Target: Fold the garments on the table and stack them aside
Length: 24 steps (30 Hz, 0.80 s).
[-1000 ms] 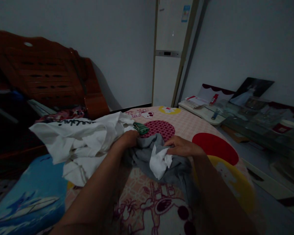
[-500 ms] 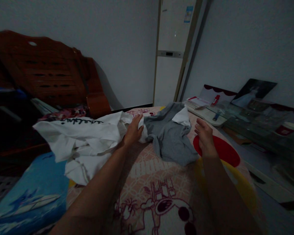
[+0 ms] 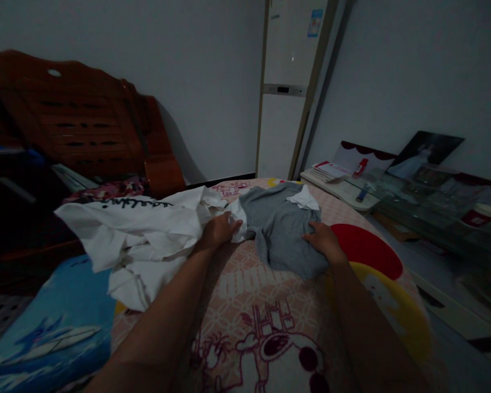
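A grey shirt (image 3: 280, 226) with white parts lies crumpled on the patterned cover (image 3: 237, 295) in front of me. My left hand (image 3: 220, 229) is at its white left part (image 3: 239, 221), thumb and fingers closing on the fabric. At the right edge of the grey cloth, my right hand (image 3: 324, 241) pinches the material between thumb and fingers. A small white flap (image 3: 305, 198) shows at the shirt's upper right. A white garment (image 3: 147, 229) with dark script lettering lies bunched to the left, close to my left forearm.
A blue printed cushion or cloth (image 3: 53, 322) is at lower left, below a wooden bench (image 3: 82, 120). On the right stands a glass-topped cabinet (image 3: 429, 202) with papers and a picture. A tall white air conditioner (image 3: 282, 131) stands at the back.
My right hand has moved down and left onto the grey shirt and gripped its edge. My left hand has lowered slightly, its fingers curling in. The grey shirt lies flatter and more spread out.
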Tool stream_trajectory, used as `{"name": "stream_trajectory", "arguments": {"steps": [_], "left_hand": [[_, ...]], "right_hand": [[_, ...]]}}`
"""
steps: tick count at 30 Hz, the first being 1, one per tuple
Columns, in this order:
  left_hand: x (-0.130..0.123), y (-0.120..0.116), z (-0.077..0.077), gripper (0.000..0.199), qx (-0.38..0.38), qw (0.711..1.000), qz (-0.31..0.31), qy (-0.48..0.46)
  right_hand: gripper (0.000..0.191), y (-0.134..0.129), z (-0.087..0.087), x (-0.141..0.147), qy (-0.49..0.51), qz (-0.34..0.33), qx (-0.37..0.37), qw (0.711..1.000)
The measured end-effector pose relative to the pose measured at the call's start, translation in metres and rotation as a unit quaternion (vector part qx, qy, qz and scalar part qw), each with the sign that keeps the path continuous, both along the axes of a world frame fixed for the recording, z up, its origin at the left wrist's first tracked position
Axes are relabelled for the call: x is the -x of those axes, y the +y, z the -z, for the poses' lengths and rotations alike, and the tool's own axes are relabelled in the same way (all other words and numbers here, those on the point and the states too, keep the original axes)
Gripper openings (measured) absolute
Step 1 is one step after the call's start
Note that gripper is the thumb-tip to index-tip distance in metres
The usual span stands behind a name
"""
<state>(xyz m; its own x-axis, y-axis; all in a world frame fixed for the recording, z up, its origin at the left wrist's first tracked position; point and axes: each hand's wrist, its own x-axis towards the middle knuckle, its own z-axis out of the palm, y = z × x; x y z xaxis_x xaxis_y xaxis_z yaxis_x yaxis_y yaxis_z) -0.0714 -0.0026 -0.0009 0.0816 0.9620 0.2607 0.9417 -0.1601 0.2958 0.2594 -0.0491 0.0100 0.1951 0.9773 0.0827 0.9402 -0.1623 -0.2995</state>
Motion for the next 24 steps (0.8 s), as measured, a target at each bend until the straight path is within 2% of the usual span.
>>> {"name": "stream_trajectory", "arguments": {"steps": [3,6,8,11,13,15,18,21,24], "left_hand": [[-0.008,-0.005,-0.015,0.042,-0.041,0.998,0.024,-0.036],[-0.021,-0.015,-0.036,0.042,-0.044,0.982,0.131,-0.128],[-0.035,-0.028,-0.048,0.036,0.010,0.955,0.227,-0.191],[-0.065,-0.054,-0.056,0.025,0.111,0.889,0.385,-0.223],[-0.085,-0.071,-0.050,0.020,0.167,0.851,0.462,-0.186],[-0.099,-0.082,-0.037,0.019,0.166,0.839,0.503,-0.123],[-0.108,-0.086,-0.011,0.037,0.086,0.860,0.500,-0.054],[-0.108,-0.078,0.012,0.065,0.025,0.881,0.472,-0.040],[-0.110,-0.070,0.027,0.068,-0.007,0.893,0.447,-0.050]], "right_hand": [[0.051,0.001,0.003,-0.002,-0.015,-0.001,-0.022,1.000],[0.050,0.005,0.005,-0.011,-0.005,0.013,-0.059,0.998],[0.047,0.007,0.006,-0.021,0.012,0.029,-0.086,0.996],[0.037,0.008,0.006,-0.034,0.045,0.065,-0.126,0.989],[0.029,0.007,0.006,-0.042,0.068,0.087,-0.139,0.984],[0.022,0.006,0.007,-0.048,0.083,0.105,-0.133,0.982],[0.018,0.006,0.010,-0.053,0.089,0.112,-0.107,0.984],[0.026,0.009,0.014,-0.054,0.103,0.092,-0.098,0.986],[0.032,0.011,0.015,-0.051,0.113,0.073,-0.107,0.985]]}}
